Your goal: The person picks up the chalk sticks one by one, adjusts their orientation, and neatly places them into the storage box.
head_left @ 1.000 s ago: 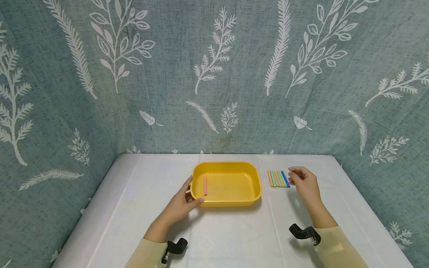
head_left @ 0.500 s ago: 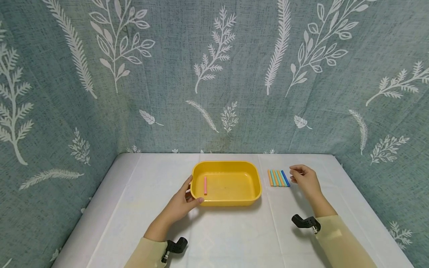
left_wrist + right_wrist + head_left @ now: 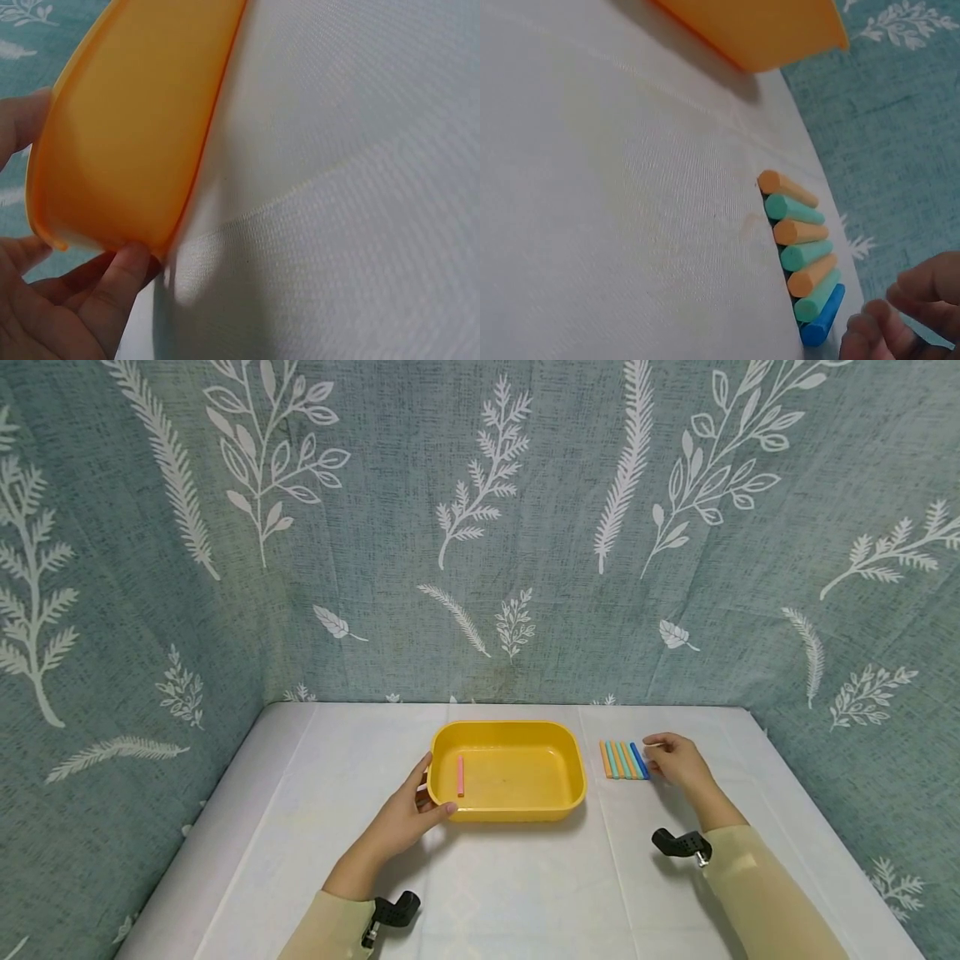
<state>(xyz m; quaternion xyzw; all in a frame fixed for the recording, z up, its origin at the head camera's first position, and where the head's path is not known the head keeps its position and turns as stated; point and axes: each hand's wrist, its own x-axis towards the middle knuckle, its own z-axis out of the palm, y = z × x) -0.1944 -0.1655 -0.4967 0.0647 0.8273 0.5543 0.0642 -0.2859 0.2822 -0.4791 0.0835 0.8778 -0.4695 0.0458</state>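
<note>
Chalk sticks (image 3: 623,760), seven in orange, teal and blue, lie side by side in a row on the white worktop (image 3: 517,877), just right of a yellow tray (image 3: 507,731). A pink stick (image 3: 460,776) lies inside the tray near its left wall. The right hand (image 3: 675,762) sits beside the blue stick (image 3: 823,316), fingers loosely curled, holding nothing. The left hand (image 3: 408,814) grips the tray's left rim, thumb on the front edge. No writing or labels are legible anywhere.

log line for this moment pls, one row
left hand: grips yellow tray rim | right hand: beside blue chalk, holding nothing | pink chalk: in tray | row of chalk sticks: on table
</note>
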